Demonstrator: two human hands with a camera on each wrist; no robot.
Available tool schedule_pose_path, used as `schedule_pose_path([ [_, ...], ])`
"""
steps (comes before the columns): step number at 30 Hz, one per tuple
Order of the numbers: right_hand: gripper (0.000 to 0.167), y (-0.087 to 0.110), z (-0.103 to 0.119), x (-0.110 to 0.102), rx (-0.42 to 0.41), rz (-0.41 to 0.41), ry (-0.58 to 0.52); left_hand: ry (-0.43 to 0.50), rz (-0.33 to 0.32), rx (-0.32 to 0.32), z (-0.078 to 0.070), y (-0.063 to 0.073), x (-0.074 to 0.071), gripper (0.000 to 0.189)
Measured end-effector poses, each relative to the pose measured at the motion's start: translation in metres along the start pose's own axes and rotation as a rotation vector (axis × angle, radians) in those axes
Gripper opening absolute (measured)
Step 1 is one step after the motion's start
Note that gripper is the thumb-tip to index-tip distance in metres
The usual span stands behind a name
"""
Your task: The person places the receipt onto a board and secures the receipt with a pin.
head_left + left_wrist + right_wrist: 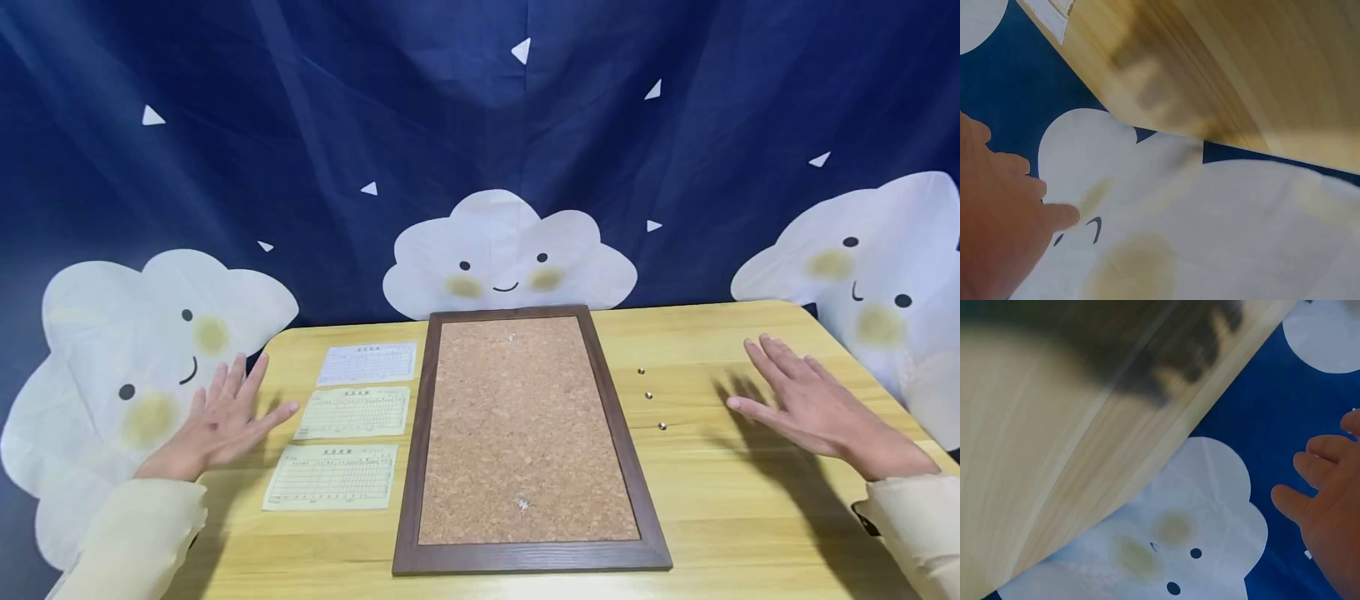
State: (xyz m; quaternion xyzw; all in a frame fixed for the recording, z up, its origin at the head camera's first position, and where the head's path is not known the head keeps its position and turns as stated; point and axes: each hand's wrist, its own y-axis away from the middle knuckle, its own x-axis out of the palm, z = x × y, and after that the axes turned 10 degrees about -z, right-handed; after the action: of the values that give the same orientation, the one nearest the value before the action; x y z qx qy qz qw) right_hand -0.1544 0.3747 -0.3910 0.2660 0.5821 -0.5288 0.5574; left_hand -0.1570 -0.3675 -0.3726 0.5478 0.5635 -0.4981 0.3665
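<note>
A cork board in a dark brown frame lies in the middle of the table. My left hand, fingers spread and holding nothing, hovers at the table's left side. Beside it lie three printed paper forms in a column: a whitish top form, a pale yellow middle form and a pale yellow bottom form. Right of the board sit three small shiny metal pieces, the nearest piece lowest in the column. Over the table's right side my right hand is held with straight fingers and nothing in it.
The light wooden table has rounded far corners. Behind it hangs a dark blue curtain with smiling white clouds. Small silvery marks show near the cork's top and bottom, including the lower mark. Both hands cast shadows on the wood.
</note>
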Motion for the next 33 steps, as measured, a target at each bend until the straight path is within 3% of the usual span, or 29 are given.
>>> schedule_pose_path([
  [11, 0.087, -0.013, 0.014, 0.006, -0.050, -0.045, -0.081, 0.251, -0.040, 0.013, 0.003, -0.013, 0.007, 0.093],
  [21, 0.088, -0.020, 0.028, 0.015, -0.075, -0.056, -0.084, 0.270, -0.060, 0.029, -0.004, -0.023, 0.016, 0.091],
  [29, 0.087, -0.024, 0.043, 0.013, -0.001, 0.025, -0.221, 0.236, -0.153, 0.059, -0.005, -0.028, 0.020, 0.082],
  [33, 0.088, -0.025, 0.047, 0.011, 0.031, 0.055, -0.262, 0.222, -0.163, 0.039, -0.006, -0.032, 0.022, 0.081],
])
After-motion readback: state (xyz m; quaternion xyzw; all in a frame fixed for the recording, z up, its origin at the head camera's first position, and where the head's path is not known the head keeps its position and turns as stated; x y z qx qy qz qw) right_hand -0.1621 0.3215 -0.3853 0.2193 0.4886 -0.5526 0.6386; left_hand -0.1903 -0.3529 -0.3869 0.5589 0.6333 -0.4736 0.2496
